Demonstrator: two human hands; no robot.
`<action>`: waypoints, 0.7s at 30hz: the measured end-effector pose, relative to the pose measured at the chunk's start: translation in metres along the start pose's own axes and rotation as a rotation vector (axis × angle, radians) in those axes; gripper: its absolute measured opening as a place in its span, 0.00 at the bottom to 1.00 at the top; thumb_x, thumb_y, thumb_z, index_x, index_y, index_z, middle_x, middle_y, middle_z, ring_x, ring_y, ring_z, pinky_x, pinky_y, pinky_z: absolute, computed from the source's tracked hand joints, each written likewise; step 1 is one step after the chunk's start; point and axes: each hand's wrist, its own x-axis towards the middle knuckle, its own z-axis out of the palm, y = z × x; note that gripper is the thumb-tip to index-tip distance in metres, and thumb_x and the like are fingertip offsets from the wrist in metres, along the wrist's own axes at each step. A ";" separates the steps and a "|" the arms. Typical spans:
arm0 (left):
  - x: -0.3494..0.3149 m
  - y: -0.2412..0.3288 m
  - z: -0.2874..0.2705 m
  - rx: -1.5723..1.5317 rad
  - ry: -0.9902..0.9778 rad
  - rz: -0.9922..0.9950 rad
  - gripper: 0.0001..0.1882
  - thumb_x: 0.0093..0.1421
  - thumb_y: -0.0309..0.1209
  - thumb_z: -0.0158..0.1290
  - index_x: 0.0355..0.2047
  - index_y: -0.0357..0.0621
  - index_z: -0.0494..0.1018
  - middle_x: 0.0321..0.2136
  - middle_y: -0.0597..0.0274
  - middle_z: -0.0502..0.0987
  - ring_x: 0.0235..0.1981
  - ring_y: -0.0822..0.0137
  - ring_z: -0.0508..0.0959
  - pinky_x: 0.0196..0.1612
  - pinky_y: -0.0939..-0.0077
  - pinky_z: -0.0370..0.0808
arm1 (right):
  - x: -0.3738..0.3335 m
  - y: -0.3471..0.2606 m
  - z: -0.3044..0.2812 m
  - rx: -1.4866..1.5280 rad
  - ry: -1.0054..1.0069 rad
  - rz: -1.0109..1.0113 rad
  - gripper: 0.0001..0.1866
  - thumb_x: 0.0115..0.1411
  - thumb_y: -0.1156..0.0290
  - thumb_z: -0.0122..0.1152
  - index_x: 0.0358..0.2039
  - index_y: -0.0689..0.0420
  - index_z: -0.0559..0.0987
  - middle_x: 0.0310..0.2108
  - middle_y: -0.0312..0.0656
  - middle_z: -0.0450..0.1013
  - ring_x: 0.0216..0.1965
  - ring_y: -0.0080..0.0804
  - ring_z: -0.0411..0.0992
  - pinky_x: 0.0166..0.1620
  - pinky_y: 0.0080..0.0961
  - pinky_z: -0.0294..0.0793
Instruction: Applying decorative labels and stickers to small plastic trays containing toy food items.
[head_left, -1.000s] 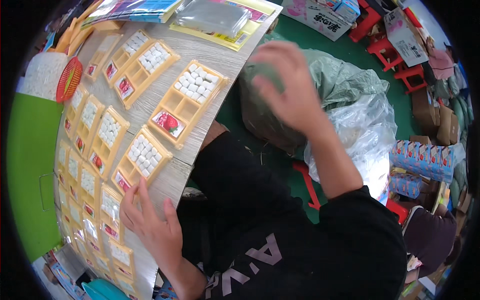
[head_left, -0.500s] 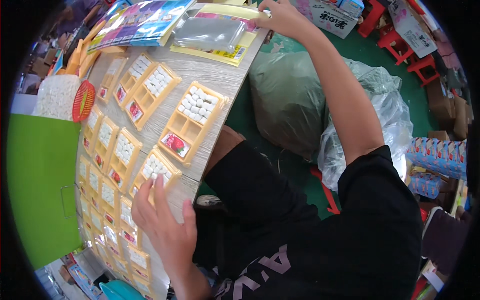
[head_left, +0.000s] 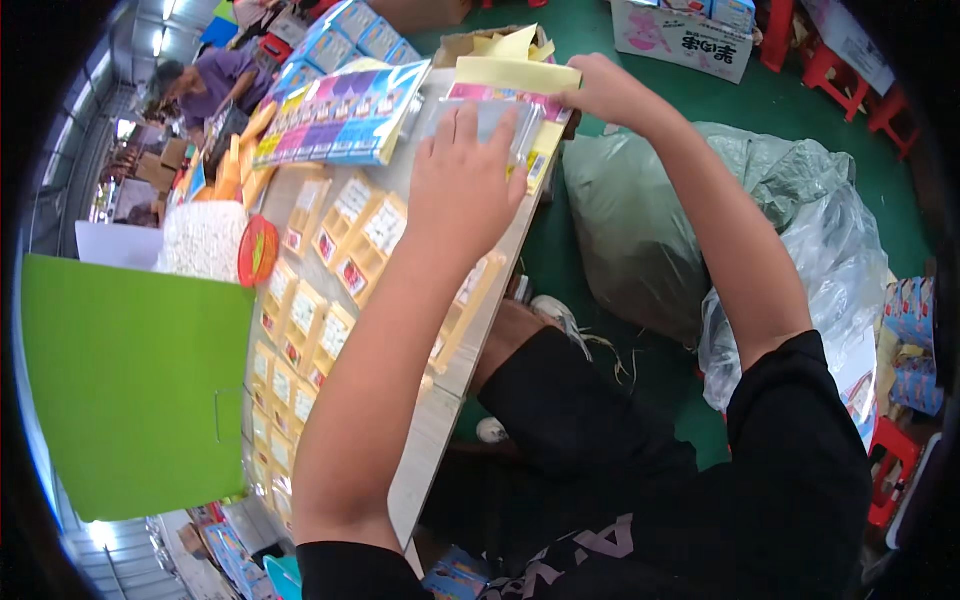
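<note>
My left hand [head_left: 465, 180] reaches across the table, fingers spread over a clear plastic tray [head_left: 533, 122]; whether the fingertips touch it cannot be made out. The tray lies on yellow and pink printed card. At the table's far right corner, my right hand [head_left: 612, 92] pinches the edge of a yellow card [head_left: 515, 74], which is lifted and bent over. Beneath my left forearm stand rows of cream compartment trays [head_left: 383, 235] holding white pieces and small strawberry picture cards. My forearm hides some of them.
Colourful printed sheets [head_left: 345, 112] are stacked left of the clear tray. A red round basket [head_left: 258, 250] leans by a heap of white pieces [head_left: 205, 238], beside a green panel [head_left: 130, 390]. Large filled plastic bags [head_left: 640, 240] stand right of the table. Another person [head_left: 225, 85] works far left.
My left hand has moved from the near trays up to the clear tray. My right hand stays at the far corner, where the yellow card's edge is now raised. The view has shifted.
</note>
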 end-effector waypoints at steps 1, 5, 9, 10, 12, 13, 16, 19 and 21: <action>0.006 -0.003 0.006 -0.045 -0.109 -0.038 0.30 0.66 0.44 0.55 0.65 0.47 0.67 0.56 0.45 0.74 0.58 0.46 0.73 0.59 0.52 0.72 | -0.006 0.001 0.001 -0.041 0.051 -0.011 0.25 0.58 0.57 0.71 0.45 0.66 0.78 0.40 0.57 0.78 0.42 0.51 0.77 0.45 0.40 0.76; 0.015 -0.013 0.018 -0.090 -0.206 -0.084 0.31 0.67 0.46 0.53 0.67 0.48 0.66 0.57 0.44 0.74 0.57 0.45 0.75 0.57 0.53 0.75 | -0.019 0.003 -0.005 -0.027 0.109 -0.040 0.20 0.60 0.61 0.68 0.43 0.66 0.77 0.39 0.55 0.77 0.42 0.49 0.76 0.47 0.39 0.75; 0.012 -0.022 0.023 -0.055 -0.188 -0.092 0.31 0.68 0.47 0.52 0.67 0.48 0.66 0.56 0.45 0.74 0.57 0.46 0.74 0.57 0.54 0.74 | -0.041 0.010 -0.015 0.138 0.213 0.019 0.15 0.61 0.67 0.66 0.43 0.64 0.77 0.35 0.52 0.78 0.36 0.43 0.78 0.40 0.38 0.77; 0.012 -0.022 0.025 -0.056 -0.177 -0.101 0.31 0.68 0.47 0.52 0.67 0.48 0.66 0.56 0.46 0.74 0.57 0.46 0.74 0.57 0.54 0.74 | -0.049 0.013 -0.020 0.204 0.220 0.046 0.14 0.61 0.69 0.65 0.45 0.62 0.78 0.35 0.53 0.79 0.36 0.45 0.80 0.40 0.38 0.78; 0.012 -0.023 0.026 -0.062 -0.172 -0.116 0.31 0.68 0.47 0.52 0.67 0.47 0.66 0.55 0.46 0.74 0.56 0.46 0.74 0.57 0.54 0.74 | -0.072 0.021 -0.037 0.354 0.198 0.089 0.12 0.63 0.70 0.64 0.44 0.62 0.76 0.30 0.46 0.77 0.29 0.31 0.77 0.32 0.31 0.76; 0.013 -0.023 0.027 -0.068 -0.176 -0.124 0.31 0.67 0.47 0.52 0.67 0.47 0.66 0.54 0.46 0.74 0.56 0.46 0.74 0.57 0.54 0.74 | -0.086 0.025 -0.046 0.362 0.238 0.109 0.11 0.64 0.70 0.63 0.43 0.62 0.75 0.29 0.42 0.76 0.27 0.26 0.76 0.30 0.27 0.75; 0.014 -0.021 0.029 -0.079 -0.160 -0.149 0.31 0.67 0.48 0.52 0.66 0.46 0.67 0.52 0.48 0.74 0.56 0.47 0.74 0.57 0.52 0.73 | -0.136 0.033 -0.077 0.412 0.307 0.113 0.09 0.68 0.69 0.61 0.42 0.59 0.75 0.28 0.35 0.75 0.24 0.19 0.72 0.27 0.20 0.72; 0.013 -0.021 0.027 -0.073 -0.170 -0.157 0.32 0.67 0.48 0.52 0.65 0.43 0.66 0.53 0.48 0.73 0.58 0.48 0.73 0.59 0.50 0.70 | -0.185 0.030 -0.108 0.389 0.419 0.234 0.09 0.70 0.67 0.59 0.44 0.58 0.74 0.30 0.31 0.74 0.27 0.16 0.71 0.29 0.17 0.70; 0.012 -0.019 0.025 -0.050 -0.173 -0.157 0.33 0.67 0.47 0.53 0.65 0.41 0.66 0.55 0.48 0.73 0.59 0.48 0.71 0.61 0.48 0.67 | -0.218 0.022 -0.126 0.536 0.451 0.304 0.09 0.71 0.67 0.59 0.46 0.56 0.74 0.33 0.29 0.74 0.32 0.14 0.72 0.34 0.15 0.71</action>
